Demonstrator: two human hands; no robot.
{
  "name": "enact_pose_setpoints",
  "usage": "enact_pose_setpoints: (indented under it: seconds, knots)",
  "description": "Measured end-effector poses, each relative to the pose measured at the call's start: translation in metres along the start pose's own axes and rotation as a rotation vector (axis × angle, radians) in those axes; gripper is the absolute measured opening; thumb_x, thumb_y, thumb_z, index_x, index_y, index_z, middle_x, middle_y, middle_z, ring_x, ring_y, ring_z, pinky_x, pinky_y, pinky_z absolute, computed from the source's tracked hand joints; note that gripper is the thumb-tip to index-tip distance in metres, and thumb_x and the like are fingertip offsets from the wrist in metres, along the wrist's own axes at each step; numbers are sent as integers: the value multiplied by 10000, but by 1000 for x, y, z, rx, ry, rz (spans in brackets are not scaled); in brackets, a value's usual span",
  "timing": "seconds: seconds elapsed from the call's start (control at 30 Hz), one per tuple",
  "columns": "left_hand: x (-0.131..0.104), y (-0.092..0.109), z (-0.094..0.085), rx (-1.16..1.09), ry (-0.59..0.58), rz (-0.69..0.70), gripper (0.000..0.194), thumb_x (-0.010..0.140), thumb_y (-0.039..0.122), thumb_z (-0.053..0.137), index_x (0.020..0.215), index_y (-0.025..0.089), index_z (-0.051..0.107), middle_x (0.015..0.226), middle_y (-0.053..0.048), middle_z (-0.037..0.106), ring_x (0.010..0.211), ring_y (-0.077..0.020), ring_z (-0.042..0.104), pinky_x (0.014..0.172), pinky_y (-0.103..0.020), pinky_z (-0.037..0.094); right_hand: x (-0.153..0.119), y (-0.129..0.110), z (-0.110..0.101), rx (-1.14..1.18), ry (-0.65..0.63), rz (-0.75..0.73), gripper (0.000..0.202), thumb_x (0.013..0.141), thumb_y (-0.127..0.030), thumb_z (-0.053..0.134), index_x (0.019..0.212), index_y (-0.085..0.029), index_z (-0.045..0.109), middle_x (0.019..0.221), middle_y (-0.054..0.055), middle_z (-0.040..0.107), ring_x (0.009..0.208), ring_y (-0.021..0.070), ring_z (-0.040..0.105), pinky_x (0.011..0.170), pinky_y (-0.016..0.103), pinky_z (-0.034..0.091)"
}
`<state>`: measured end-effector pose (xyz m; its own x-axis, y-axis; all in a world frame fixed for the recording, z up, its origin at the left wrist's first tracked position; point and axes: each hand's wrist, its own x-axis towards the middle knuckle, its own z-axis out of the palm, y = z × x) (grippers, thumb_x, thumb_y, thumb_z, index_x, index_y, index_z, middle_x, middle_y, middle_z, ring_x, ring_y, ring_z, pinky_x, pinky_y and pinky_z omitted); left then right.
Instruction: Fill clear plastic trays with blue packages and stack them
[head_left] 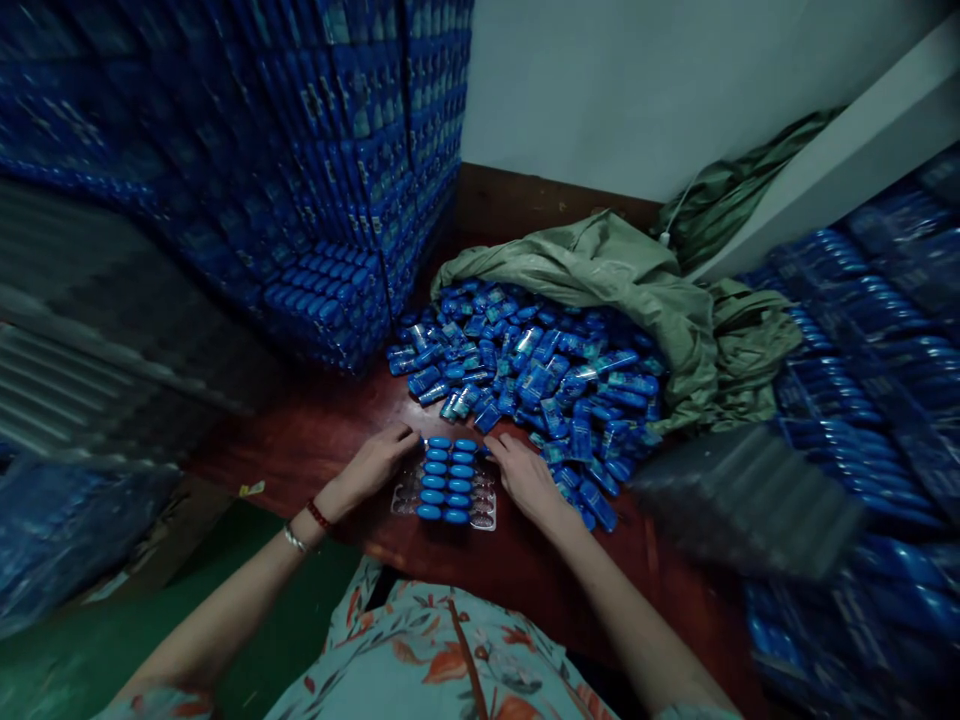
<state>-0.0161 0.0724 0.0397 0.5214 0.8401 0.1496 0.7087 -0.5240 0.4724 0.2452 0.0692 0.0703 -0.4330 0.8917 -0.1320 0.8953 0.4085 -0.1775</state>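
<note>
A clear plastic tray with molded slots lies on the reddish-brown table before me. Two columns of glossy blue oval containers fill its middle, while slots show bare along both sides. My left hand is at the tray's far left corner, fingers closed together; whatever they hold is hidden. At the far right corner is my right hand, thumb and fingers closed around a bit of blue that looks like another container. Just beyond the tray spreads a loose heap of wrapped blue containers.
A green cloth sack lies open behind the heap. Filled blue trays are stacked high at the left and right. Grey stacks of nested trays stand on the left and at the table's right.
</note>
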Motion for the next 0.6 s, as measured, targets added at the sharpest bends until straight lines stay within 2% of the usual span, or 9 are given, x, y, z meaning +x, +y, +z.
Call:
enact_pose_setpoints:
  seconds: [0.13, 0.37, 0.5, 0.6]
  knots:
    - [4, -2, -5, 115, -109, 95, 210, 919, 147, 351, 988, 170, 548, 812, -24, 490, 704, -141, 436, 644, -249, 366, 6, -6, -3, -69, -43, -1, 418, 891, -66, 340, 1261, -182, 495, 1071, 99, 592, 946, 194, 560, 809, 285, 424]
    - [14, -9, -8, 137, -117, 125, 230, 926, 159, 350, 1038, 161, 551, 859, -42, 529, 724, -140, 462, 656, -245, 382, 12, -22, -3, -175, -68, -13, 400, 876, -48, 342, 1231, -121, 511, 1063, 143, 596, 983, 233, 557, 813, 320, 443]
    - [27, -17, -23, 127, -131, 166, 248, 942, 280, 377, 896, 169, 595, 857, -48, 568, 761, -149, 507, 716, -260, 412, 8, -5, -6, -14, -39, -61, 346, 935, -171, 348, 1234, -198, 520, 1081, 93, 612, 973, 195, 579, 796, 286, 448]
    - [49, -20, -30, 82, -56, 149, 316, 963, 288, 320, 897, 167, 605, 892, -59, 594, 868, -169, 542, 815, -287, 424, 13, 19, -10, 138, 24, -42, 350, 947, -183, 323, 1219, -250, 531, 1132, 44, 602, 996, 151, 575, 816, 246, 436]
